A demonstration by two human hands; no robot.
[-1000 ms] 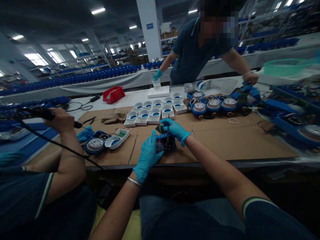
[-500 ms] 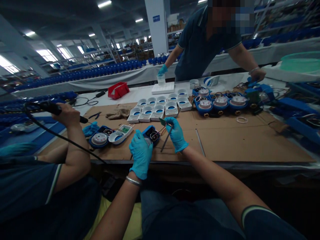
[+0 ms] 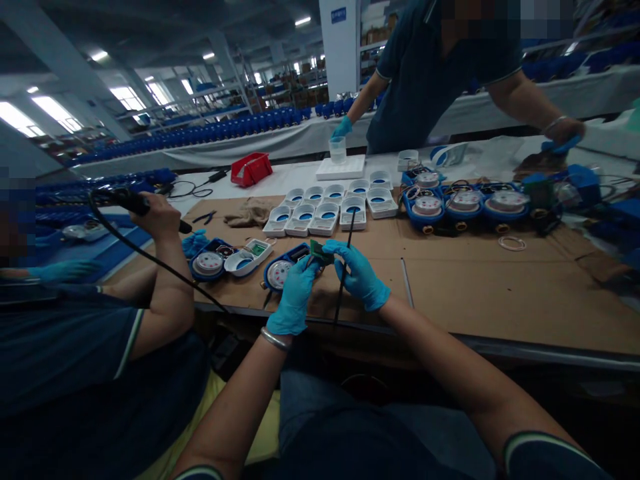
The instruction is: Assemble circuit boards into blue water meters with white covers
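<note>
My left hand (image 3: pixel 296 293), in a blue glove, is closed on the edge of a small green circuit board (image 3: pixel 319 251). My right hand (image 3: pixel 364 275), gloved too, has its fingertips at the board's right side and holds a slim dark rod-like tool (image 3: pixel 345 277) slanting upright through its fingers. Just left of the board, a blue water meter (image 3: pixel 279 273) with a round white dial lies on the cardboard, partly hidden by my left hand. Farther left are another open meter (image 3: pixel 207 265) and a white cover (image 3: pixel 249 258) with a green board inside.
Several white covers (image 3: pixel 303 220) stand in rows ahead. More blue meters (image 3: pixel 465 201) line up at right, near a pale ring (image 3: pixel 511 243). A co-worker at left holds a corded black driver (image 3: pixel 131 200); another person leans over the far side. A red bin (image 3: pixel 251 169) stands behind.
My left hand has left the meter and taken hold of the circuit board, now between both hands. The tool in my right hand stands more upright. The view has shifted left.
</note>
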